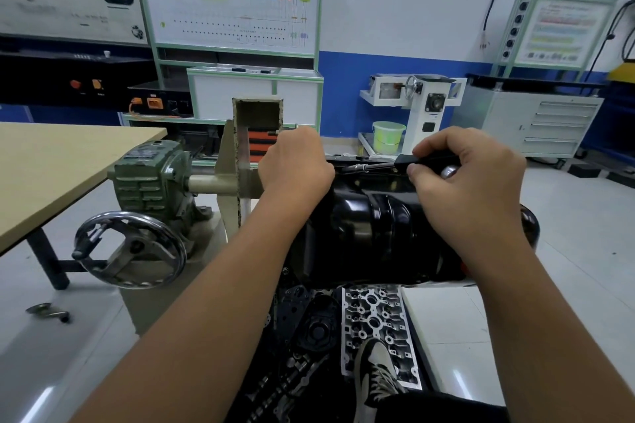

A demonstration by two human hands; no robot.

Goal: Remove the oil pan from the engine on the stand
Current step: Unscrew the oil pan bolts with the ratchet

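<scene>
Right hand (464, 178): fingers curled round the black handle of a screwdriver (395, 163); thumb and forefinger pinch the handle near its front. The shaft lies roughly level and points left, its tip at the far rim of the oil pan (371, 227). Forearm reaches up from the lower right, wrist slightly bent.

Left hand (295, 165): back of the hand faces the camera, fingers curled down over the far left corner of the oil pan beside the stand's upright. What the fingertips hold is hidden; cannot tell whether they grip anything. Forearm runs up from the lower left.

Oil pan: glossy black, uppermost on the engine mounted on the stand, between the two hands and just below them. Its flange sits against the engine; edge detail on the far side is too dark to read.

Engine stand (237, 161): beige upright post, horizontal shaft running left into a green gearbox (151, 175), chrome handwheel (130, 249) below it.

Below the engine: tray on the floor holding dark engine parts, a silver cylinder head (374, 319) among them. A shoe (374, 374) rests on the cylinder head's near end.

Left: wooden table (51, 165). Far wall: training display boards, grey drawer cabinet (549, 127), green bucket (388, 136) on a low white stand.
</scene>
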